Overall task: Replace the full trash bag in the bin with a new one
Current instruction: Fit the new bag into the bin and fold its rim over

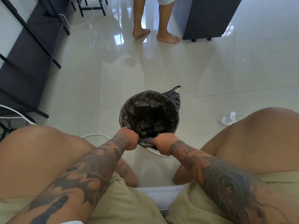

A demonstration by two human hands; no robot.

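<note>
A small round bin (pixel 175 126) stands on the tiled floor between my knees, lined with a black trash bag (pixel 148 110) whose edge is folded over the rim. My left hand (pixel 130 139) and my right hand (pixel 161 143) both grip the bag's edge at the near side of the rim, a short gap between them. Behind the bin, at its far right, lies a tied dark trash bag (pixel 174 96) with its knot sticking up; the bin hides most of it.
I sit on a grey seat (pixel 161 195). A white cable (pixel 97 135) runs on the floor under my hands. A white charger (pixel 228 120) lies to the right. Another person's bare feet (pixel 155 33) stand ahead, beside a dark cabinet (pixel 205 18). Black furniture frames (pixel 32 46) line the left.
</note>
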